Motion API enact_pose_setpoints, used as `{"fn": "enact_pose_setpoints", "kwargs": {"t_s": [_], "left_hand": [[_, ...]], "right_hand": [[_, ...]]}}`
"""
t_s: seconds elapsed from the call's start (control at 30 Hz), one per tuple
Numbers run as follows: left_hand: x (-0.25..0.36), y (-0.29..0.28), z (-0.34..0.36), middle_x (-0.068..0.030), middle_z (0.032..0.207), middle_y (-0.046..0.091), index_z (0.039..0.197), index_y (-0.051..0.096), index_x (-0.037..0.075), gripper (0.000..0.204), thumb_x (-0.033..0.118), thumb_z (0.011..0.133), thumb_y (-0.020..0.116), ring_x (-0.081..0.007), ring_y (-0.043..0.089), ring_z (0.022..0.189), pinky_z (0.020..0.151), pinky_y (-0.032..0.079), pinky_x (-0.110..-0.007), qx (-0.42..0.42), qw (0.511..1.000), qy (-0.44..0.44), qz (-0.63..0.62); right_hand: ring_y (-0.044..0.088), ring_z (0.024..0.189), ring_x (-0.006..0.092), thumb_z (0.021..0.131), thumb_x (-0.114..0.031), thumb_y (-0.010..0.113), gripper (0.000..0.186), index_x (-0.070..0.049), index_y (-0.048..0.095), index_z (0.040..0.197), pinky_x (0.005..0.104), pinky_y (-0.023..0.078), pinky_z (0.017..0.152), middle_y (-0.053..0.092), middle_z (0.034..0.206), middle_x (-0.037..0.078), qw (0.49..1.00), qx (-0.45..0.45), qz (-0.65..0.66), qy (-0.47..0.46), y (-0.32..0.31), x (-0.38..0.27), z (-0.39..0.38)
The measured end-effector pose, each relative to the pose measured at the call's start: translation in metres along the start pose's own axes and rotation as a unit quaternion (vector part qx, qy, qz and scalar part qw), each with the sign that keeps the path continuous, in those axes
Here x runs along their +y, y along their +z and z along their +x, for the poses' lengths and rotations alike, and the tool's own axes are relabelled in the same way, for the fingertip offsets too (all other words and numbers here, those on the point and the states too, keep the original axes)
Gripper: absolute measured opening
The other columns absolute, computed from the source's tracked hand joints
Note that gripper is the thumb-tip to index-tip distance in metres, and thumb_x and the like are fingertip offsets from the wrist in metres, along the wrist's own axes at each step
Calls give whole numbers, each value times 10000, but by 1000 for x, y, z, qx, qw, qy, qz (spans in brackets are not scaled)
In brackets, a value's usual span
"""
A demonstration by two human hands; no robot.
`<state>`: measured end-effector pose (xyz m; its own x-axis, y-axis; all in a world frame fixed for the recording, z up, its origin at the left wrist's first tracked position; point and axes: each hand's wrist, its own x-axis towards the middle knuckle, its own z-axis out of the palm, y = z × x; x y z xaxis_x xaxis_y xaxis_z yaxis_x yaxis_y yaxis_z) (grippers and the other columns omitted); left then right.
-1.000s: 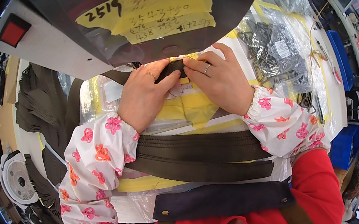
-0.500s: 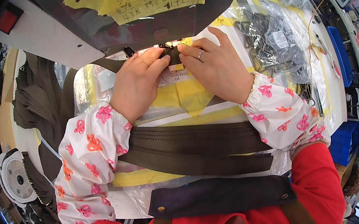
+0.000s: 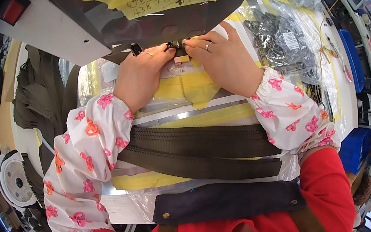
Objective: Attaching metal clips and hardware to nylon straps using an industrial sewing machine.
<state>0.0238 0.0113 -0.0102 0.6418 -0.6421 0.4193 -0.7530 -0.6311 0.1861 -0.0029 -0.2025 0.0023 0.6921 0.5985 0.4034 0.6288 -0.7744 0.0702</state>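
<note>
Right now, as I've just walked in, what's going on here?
A person has both bare hands up at a dark machine head. The left hand and right hand sit close together, fingertips at a dark strap just under it; their exact grip on the strap is hard to see. More dark straps lie across the table in front of the person, a heap of dark webbing sits to the left, and a clear bag lies to the right.
</note>
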Motion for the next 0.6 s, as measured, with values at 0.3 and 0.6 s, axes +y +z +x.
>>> {"fn": "enact_pose_setpoints", "kwargs": {"t_s": [0.3,0.6], "left_hand": [[-9,-4,9,-107,908,624,1046,594,97,265,8,816,496,-297,611,764,642,502,-338,-25,996,-44,-67],[-9,1,8,-107,876,623,1056,589,130,282,18,826,472,-297,606,765,623,497,-336,-53,994,-87,-41]], "right_hand": [[521,1045,182,763,-61,530,260,-104,590,1012,520,266,988,623,1065,-5,999,-29,39,20,4,8,6],[513,1044,193,752,-49,533,303,-101,580,1047,511,270,988,552,1156,7,999,-14,28,23,7,10,4]]}}
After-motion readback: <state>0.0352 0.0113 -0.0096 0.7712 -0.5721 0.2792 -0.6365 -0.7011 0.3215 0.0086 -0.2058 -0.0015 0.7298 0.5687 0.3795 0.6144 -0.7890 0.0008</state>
